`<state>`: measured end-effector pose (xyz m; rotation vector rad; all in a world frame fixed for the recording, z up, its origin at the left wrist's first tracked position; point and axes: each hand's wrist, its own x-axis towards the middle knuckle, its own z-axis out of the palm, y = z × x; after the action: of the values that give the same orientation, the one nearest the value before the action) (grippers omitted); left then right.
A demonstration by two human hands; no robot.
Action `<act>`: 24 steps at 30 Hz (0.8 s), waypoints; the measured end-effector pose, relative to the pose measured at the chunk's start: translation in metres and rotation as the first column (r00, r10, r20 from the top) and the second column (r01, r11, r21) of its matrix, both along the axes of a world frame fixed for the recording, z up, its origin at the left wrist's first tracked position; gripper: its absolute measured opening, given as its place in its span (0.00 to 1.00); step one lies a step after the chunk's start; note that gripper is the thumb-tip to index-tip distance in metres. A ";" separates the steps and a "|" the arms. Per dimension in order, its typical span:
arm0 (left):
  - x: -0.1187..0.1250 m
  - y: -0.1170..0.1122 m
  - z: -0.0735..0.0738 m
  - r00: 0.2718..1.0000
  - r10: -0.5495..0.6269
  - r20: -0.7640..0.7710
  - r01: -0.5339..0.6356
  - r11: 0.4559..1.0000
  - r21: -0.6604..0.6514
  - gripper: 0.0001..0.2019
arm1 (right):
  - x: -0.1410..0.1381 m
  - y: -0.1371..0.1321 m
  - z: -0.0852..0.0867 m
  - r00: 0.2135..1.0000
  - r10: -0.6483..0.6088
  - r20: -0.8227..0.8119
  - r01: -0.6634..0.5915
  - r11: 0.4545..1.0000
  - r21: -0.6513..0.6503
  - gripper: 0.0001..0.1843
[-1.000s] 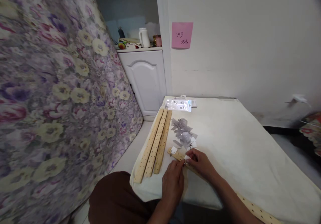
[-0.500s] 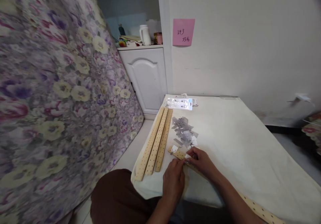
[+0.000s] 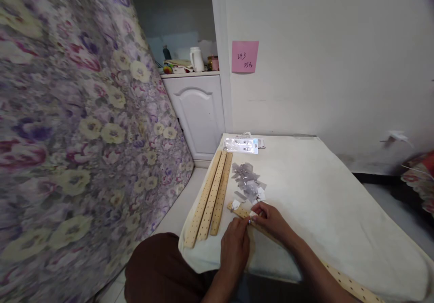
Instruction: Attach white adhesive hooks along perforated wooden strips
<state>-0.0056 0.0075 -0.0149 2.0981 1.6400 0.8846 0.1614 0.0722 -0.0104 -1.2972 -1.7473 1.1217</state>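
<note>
A pale wooden strip with rows of small holes (image 3: 241, 211) lies slantwise on the table under my hands and runs on beneath my right forearm. Near its far end sits a small white tag (image 3: 235, 205) with a bit of metal. My right hand (image 3: 271, 221) pinches another white tag (image 3: 252, 214) over the strip. My left hand (image 3: 234, 243) is closed beside it, its fingertips meeting at a tiny shiny metal piece (image 3: 250, 222); what they hold is too small to make out. Just beyond lies a heap of small clear plastic bags (image 3: 247, 178).
Three more perforated wooden strips (image 3: 212, 199) lie side by side along the table's left edge. Clear packaging with small metal items (image 3: 240, 145) rests at the back. A cream cloth (image 3: 322, 194) covers the table. A floral curtain (image 3: 84, 135) hangs at left.
The view has tilted up slightly, so the scene sits a little lower. My hands remain at the same spot on the strip, with only slight finger movement.
</note>
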 end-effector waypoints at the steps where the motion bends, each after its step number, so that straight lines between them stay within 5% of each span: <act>1: 0.000 0.000 -0.001 1.000 0.000 0.009 0.000 1.000 0.009 0.21 | 0.000 0.000 0.000 1.000 0.000 -0.007 0.000 1.000 -0.003 0.10; 10: -0.002 0.000 -0.005 0.994 0.042 0.099 -0.046 0.998 0.047 0.17 | 0.026 -0.012 0.005 0.993 -0.115 -0.022 0.114 0.993 -0.032 0.11; 18: -0.002 0.003 -0.005 0.984 0.055 0.171 -0.062 0.997 0.035 0.16 | 0.044 -0.052 0.003 0.938 -0.168 0.302 0.151 0.985 0.079 0.16; 24: -0.001 0.001 -0.003 0.981 0.056 0.186 -0.061 0.998 0.023 0.16 | 0.032 -0.060 0.006 0.901 -0.227 0.371 0.186 0.972 0.143 0.08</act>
<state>-0.0071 0.0087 -0.0183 1.9286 1.6076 1.0934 0.1936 0.0124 -0.0040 -1.6786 -1.8576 0.6754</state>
